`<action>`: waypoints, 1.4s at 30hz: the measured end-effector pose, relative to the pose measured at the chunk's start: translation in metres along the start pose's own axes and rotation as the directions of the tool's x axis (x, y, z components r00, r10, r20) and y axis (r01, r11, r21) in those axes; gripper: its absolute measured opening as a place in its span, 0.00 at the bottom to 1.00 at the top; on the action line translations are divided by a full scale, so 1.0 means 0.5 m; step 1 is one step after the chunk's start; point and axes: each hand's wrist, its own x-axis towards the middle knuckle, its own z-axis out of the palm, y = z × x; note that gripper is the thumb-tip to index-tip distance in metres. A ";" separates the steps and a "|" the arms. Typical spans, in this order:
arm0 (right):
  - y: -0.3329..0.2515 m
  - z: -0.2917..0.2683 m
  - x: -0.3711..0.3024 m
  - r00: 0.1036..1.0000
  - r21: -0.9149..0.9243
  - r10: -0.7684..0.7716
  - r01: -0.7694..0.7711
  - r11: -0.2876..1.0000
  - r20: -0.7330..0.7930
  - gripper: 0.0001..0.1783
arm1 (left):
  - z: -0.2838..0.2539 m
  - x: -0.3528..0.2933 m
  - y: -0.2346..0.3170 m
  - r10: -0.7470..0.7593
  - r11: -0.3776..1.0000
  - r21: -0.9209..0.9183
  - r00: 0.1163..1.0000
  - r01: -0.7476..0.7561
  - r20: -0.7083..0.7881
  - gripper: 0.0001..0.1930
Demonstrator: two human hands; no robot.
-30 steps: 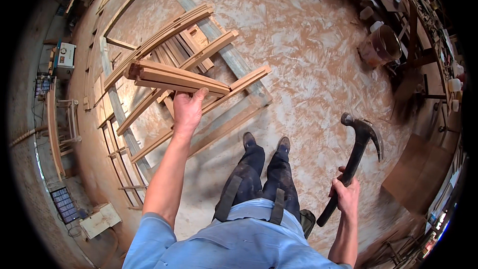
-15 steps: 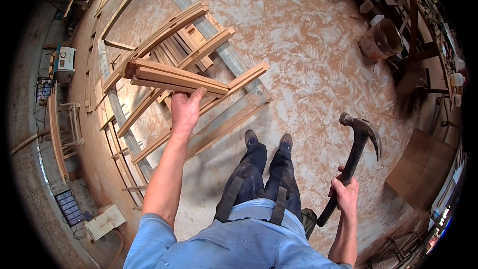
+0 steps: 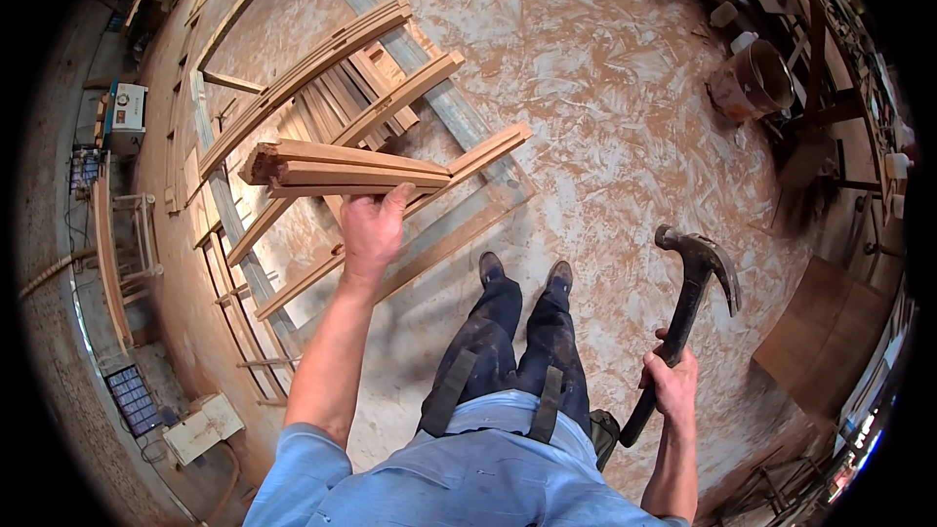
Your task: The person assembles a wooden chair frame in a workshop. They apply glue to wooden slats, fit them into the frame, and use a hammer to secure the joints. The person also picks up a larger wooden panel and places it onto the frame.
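Note:
My left hand (image 3: 373,232) is closed on a wooden piece (image 3: 351,168) made of grooved strips, its dark end grain pointing left and its right end by a rail of the wooden rack. In my right hand (image 3: 672,378) is a claw hammer (image 3: 693,288), gripped by its black handle with the head up and the claw toward the right. Beneath the held wood lie the rack's long rails (image 3: 410,85), resting across two grey beams (image 3: 439,102). Several short boards (image 3: 337,98) are stacked between the rails. The fingers under the wood are partly hidden.
A stained bucket (image 3: 750,83) stands at the right by a cluttered bench. A brown sheet (image 3: 820,327) leans near the right edge. Along the left are a white control box (image 3: 128,107), a pale box (image 3: 203,431) and wooden frames. My shoes (image 3: 491,265) stand on the dusty floor.
The left end of the held wooden piece has dipped slightly, and my left hand has shifted a little right and down. The hammer has moved slightly left. Both grips stay the same.

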 end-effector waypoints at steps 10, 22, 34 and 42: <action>-0.109 0.044 -0.009 0.993 -0.116 -0.094 0.102 0.988 0.075 0.09 | 0.013 -0.001 0.023 0.078 0.988 0.133 0.997 -0.080 0.024 0.12; -0.325 0.139 -0.062 0.820 -0.049 -0.454 0.500 0.865 0.349 0.11 | 0.028 -0.008 0.006 0.370 0.838 0.411 0.927 -0.359 0.054 0.10; -0.536 0.193 -0.130 0.590 -0.289 -0.557 0.793 0.536 0.584 0.17 | 0.027 -0.001 0.012 0.282 0.924 0.256 0.958 -0.286 0.051 0.11; -0.612 0.270 -0.156 0.473 -0.383 -0.613 0.879 0.284 0.633 0.25 | 0.027 0.000 0.018 0.221 0.952 0.196 0.971 -0.234 0.089 0.16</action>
